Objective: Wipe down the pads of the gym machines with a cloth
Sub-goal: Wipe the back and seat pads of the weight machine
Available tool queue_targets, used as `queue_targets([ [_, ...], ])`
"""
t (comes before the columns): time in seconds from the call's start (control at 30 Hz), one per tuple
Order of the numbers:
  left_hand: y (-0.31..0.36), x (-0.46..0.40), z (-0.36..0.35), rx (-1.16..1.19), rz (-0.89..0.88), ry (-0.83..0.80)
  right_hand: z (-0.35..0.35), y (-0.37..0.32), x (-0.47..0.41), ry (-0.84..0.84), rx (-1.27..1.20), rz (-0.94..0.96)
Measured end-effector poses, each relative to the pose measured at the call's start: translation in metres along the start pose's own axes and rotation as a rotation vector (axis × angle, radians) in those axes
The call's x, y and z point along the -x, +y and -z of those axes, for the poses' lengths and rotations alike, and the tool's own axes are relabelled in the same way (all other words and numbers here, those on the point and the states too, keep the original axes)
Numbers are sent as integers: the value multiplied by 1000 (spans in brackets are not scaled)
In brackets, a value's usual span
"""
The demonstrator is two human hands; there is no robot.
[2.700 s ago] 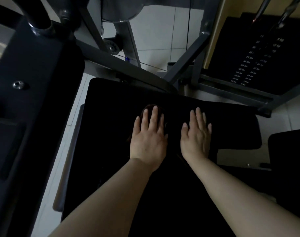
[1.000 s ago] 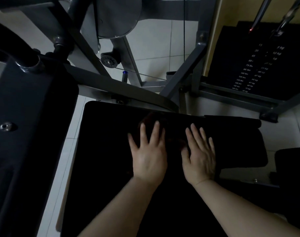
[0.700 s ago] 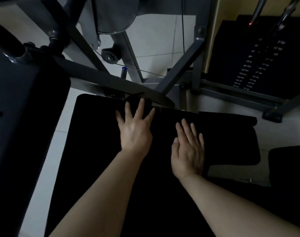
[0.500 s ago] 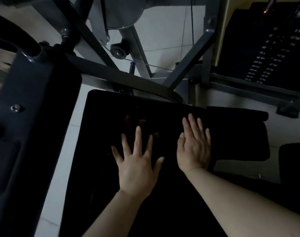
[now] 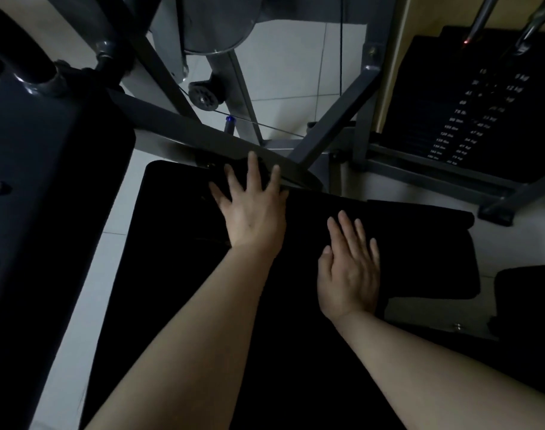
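The right hand (image 5: pixel 350 271) lay flat, fingers straight, on the black pad (image 5: pixel 178 274). Farther along, the left hand (image 5: pixel 252 206), fingers spread, pressed a dark cloth (image 5: pixel 235 170) at the pad's far edge. The cloth looked soft and light, best held flat under the palm.

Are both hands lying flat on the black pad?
Yes: the left hand and the right hand both lie with straight fingers on the black pad.

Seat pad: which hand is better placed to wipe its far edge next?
Left. The left hand lies spread at the seat pad's far edge, probably over the cloth; the right hand rests flat nearer.
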State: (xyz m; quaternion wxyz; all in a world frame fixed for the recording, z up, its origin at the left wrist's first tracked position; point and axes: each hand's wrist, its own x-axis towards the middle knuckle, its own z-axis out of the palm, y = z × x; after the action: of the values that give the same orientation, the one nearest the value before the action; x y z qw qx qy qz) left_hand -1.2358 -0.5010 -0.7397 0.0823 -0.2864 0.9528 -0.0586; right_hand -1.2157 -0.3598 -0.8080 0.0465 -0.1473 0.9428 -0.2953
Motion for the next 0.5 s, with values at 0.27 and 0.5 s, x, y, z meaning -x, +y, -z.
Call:
queue_targets([
  [0.27,-57,159,-20,-9,-258,-134,2,-4,3,-44,101,14],
  [0.5,-45,-3,4,72,-75,16,-7,-19,29,-2,105,-44],
])
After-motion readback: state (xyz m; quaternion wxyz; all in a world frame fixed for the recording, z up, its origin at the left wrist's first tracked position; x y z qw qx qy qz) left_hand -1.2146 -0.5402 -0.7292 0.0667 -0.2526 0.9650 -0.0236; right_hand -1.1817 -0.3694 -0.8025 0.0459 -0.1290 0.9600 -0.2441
